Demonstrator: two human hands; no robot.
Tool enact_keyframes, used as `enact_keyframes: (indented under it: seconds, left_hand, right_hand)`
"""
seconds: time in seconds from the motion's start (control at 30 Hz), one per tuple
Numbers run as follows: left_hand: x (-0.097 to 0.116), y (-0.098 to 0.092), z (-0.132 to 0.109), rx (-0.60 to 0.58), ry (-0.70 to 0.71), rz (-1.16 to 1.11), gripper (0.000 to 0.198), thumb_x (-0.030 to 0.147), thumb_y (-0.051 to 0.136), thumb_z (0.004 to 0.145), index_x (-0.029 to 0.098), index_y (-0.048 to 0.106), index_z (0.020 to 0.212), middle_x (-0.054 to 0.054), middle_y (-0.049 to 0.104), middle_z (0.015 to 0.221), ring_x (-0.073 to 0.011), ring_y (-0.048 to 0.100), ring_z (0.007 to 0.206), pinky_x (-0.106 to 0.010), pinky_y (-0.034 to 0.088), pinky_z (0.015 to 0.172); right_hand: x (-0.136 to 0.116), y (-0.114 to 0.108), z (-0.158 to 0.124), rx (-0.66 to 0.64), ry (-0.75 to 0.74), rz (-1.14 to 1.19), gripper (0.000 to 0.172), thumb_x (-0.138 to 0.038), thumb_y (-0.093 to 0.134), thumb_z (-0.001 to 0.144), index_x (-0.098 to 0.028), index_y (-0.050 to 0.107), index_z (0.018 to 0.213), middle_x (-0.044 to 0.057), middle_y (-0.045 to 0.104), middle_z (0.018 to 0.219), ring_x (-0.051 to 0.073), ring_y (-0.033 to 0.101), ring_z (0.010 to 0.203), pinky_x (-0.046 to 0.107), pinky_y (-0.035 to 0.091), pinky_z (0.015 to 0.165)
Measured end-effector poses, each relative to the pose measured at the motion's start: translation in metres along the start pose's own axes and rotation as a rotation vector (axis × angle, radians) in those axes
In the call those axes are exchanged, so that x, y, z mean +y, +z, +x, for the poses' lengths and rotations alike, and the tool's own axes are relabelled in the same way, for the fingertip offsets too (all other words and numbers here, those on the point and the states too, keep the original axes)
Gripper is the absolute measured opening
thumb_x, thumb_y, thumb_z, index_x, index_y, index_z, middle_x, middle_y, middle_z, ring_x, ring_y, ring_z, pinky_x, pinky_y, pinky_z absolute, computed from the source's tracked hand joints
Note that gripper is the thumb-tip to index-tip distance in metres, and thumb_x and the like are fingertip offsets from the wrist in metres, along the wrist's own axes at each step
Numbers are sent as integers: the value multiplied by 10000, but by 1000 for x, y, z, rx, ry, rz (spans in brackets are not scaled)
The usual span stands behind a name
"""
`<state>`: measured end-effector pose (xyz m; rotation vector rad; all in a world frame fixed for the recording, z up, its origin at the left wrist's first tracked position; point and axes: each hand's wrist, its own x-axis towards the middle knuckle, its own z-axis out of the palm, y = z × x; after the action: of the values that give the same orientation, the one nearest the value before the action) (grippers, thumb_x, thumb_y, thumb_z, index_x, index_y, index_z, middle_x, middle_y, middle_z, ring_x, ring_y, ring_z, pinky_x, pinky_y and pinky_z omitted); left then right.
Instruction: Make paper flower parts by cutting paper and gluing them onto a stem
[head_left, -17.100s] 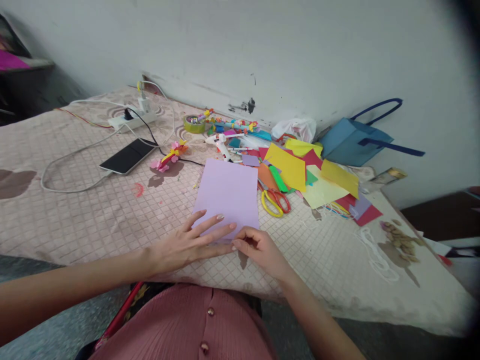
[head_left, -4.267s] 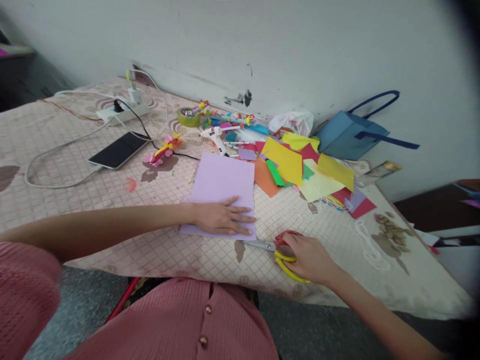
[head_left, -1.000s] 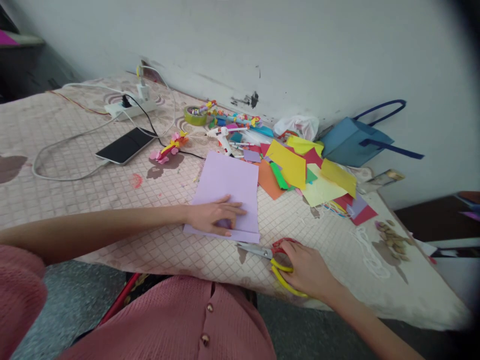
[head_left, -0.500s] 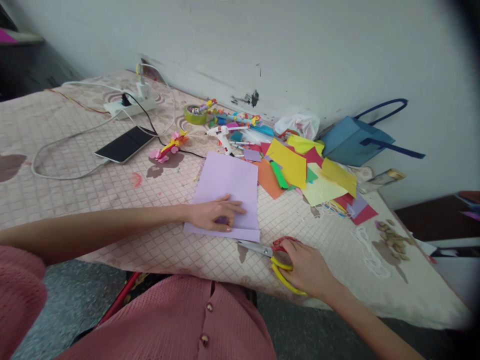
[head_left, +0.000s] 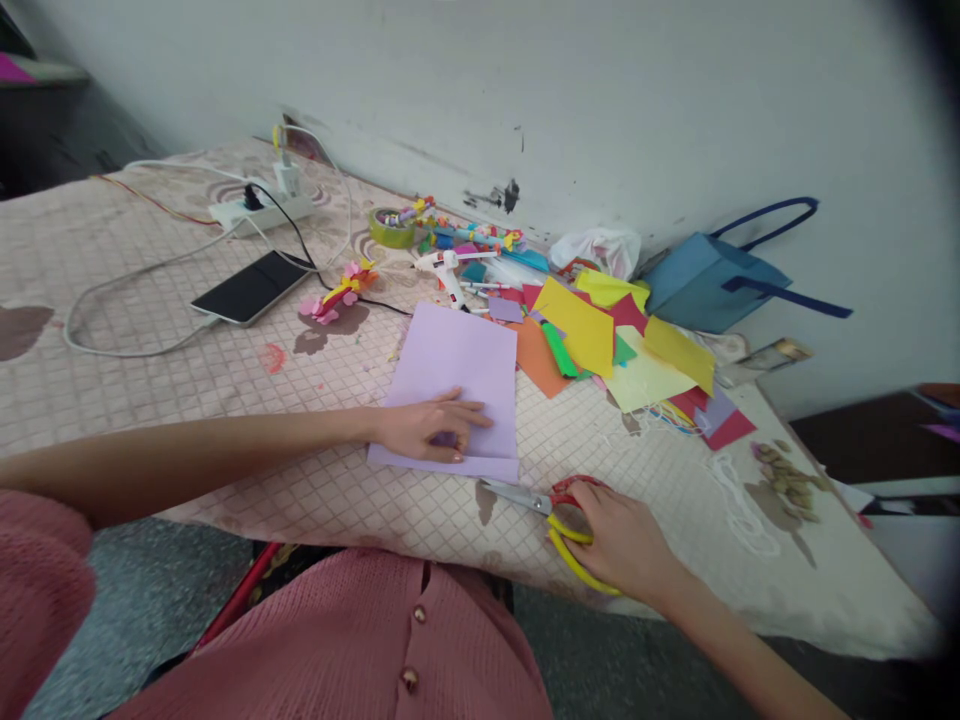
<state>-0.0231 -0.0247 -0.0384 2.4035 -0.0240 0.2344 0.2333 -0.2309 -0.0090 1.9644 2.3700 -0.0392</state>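
A lilac paper sheet [head_left: 457,365] lies flat on the quilted pink cover, its near edge folded into a narrow strip. My left hand [head_left: 427,430] rests on the sheet's near part, fingers curled and pressing it down. My right hand [head_left: 619,540] grips the scissors [head_left: 559,510] with red and yellow handles. The blades lie on the cover and point left toward the sheet's near right corner, just short of it.
A heap of coloured paper [head_left: 600,340] lies right of the sheet, a blue bag [head_left: 705,285] behind it. A glue gun [head_left: 446,275], tape roll [head_left: 391,228] and pens line the wall. A phone [head_left: 251,288], cables and power strip [head_left: 259,210] sit left.
Over 17 seconds my right hand left the sheet and picked up the scissors. In the last second it shifted slightly right; my left hand curled its fingers and stayed on the paper.
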Motion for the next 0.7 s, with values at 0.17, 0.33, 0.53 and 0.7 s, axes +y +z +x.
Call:
enact_keyframes:
  seconds: [0.17,0.33,0.53,0.7]
  left_hand:
    - [0,-1,0,-1,-2,-10,136,272,534,841,184,629,803,-68,418,1409,-247,223,1370,-519,63,1113]
    - [0,2,-1,33,17,-27,124,264,552,827,184,645,852,-84,442,1390,-270,259,1355,-526,76,1108]
    - [7,-6,-4,-29,80,9,371,275,522,850,265,543,1221,-42,352,1450,-244,176,1382,-492,-9,1121]
    - [6,-9,-8,-90,80,16,392,285,551,836,400,541,1211,58,351,1441,-239,179,1377,-471,-92,1112]
  right_hand:
    - [-2,2,2,-19,10,-14,261,-387,573,764,-185,505,914,75,653,844,237,631,783,325,454,664]
    - [-5,5,8,10,-13,-15,265,-376,575,748,-180,504,913,84,652,839,242,627,787,320,446,652]
    - [-10,2,15,9,-43,23,246,-363,562,761,-182,503,917,80,646,831,236,615,788,323,442,666]
    - [-13,-1,19,-8,-55,39,236,-355,557,768,-179,505,915,88,645,845,237,611,807,329,445,681]
